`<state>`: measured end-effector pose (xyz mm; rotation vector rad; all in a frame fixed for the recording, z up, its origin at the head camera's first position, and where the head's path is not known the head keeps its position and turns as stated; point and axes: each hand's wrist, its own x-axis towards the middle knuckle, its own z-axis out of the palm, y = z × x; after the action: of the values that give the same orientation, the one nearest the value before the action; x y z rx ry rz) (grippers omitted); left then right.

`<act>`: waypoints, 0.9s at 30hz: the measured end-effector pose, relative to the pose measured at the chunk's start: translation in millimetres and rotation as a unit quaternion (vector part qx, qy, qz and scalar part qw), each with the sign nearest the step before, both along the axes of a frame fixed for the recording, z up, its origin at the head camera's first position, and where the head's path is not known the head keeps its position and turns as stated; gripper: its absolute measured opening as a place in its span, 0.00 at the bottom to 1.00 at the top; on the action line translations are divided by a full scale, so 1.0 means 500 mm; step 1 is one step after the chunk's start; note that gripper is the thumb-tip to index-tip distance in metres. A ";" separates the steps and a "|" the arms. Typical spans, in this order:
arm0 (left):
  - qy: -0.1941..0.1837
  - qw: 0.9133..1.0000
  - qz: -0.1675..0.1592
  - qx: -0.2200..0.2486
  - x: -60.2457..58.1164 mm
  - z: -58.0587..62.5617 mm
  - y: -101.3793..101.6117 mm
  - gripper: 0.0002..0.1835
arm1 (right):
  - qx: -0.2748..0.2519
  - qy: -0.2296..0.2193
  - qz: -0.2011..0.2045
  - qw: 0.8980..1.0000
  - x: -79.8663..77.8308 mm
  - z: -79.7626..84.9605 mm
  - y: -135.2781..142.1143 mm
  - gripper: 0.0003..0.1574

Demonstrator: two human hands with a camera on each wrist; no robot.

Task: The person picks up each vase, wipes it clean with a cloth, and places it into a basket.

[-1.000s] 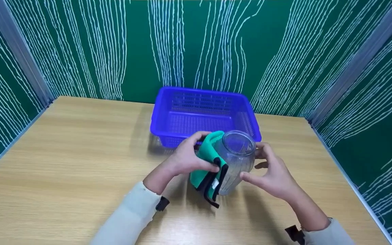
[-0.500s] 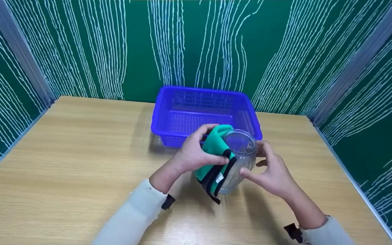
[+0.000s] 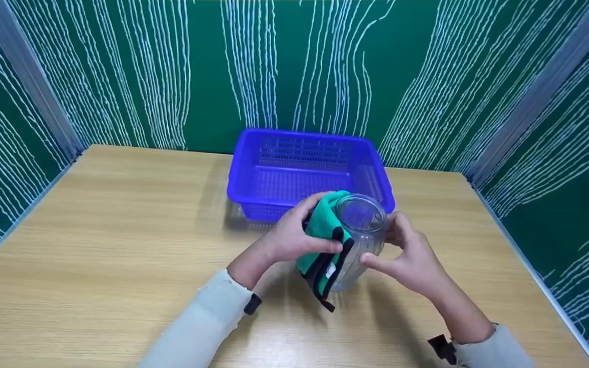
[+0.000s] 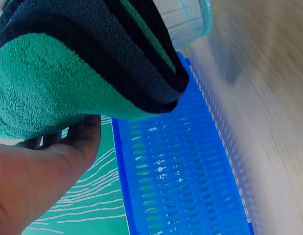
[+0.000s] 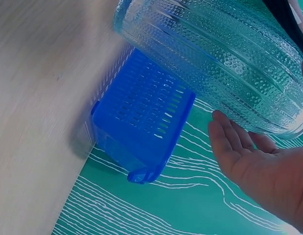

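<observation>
A clear ribbed glass jar (image 3: 363,240), its mouth upward, is held in front of the basket. My right hand (image 3: 411,258) grips its right side, thumb in front and fingers behind. In the right wrist view the textured jar wall (image 5: 224,63) lies above the fingers. My left hand (image 3: 297,235) holds a folded green cloth (image 3: 322,225) with black edging and a small white tag against the jar's left side. The left thumb presses on the cloth's front. From the left wrist, the cloth's green and grey faces (image 4: 48,83) hide much of the jar.
Behind the jar, a blue-purple plastic basket (image 3: 299,179) with perforated walls stands near the back of the wooden table (image 3: 120,230). Green panels (image 3: 207,76) with white wavy lines enclose the table at the back and sides.
The left hand and cloth have shifted right and rise slightly, then dip again along the jar's side. The right hand and the jar stay almost where they were.
</observation>
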<state>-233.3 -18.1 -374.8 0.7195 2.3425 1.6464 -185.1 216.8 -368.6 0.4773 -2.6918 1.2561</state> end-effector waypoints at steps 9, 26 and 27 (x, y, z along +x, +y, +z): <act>-0.024 1.000 -0.009 -0.012 -0.005 -0.006 -0.008 0.41 | 0.000 -0.009 -0.019 1.000 -0.002 -0.004 -0.001 0.43; -0.022 0.996 0.002 -0.081 -0.005 -0.040 -0.007 0.42 | -0.009 -0.003 -0.015 1.000 0.021 0.025 -0.017 0.40; -0.021 0.996 0.001 -0.087 -0.005 -0.041 -0.006 0.42 | -0.008 -0.005 -0.017 1.000 0.025 0.031 -0.021 0.39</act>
<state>-235.6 -21.2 -395.3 0.6406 2.4193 1.4226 -172.8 206.4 -353.1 0.4234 -2.6841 1.2723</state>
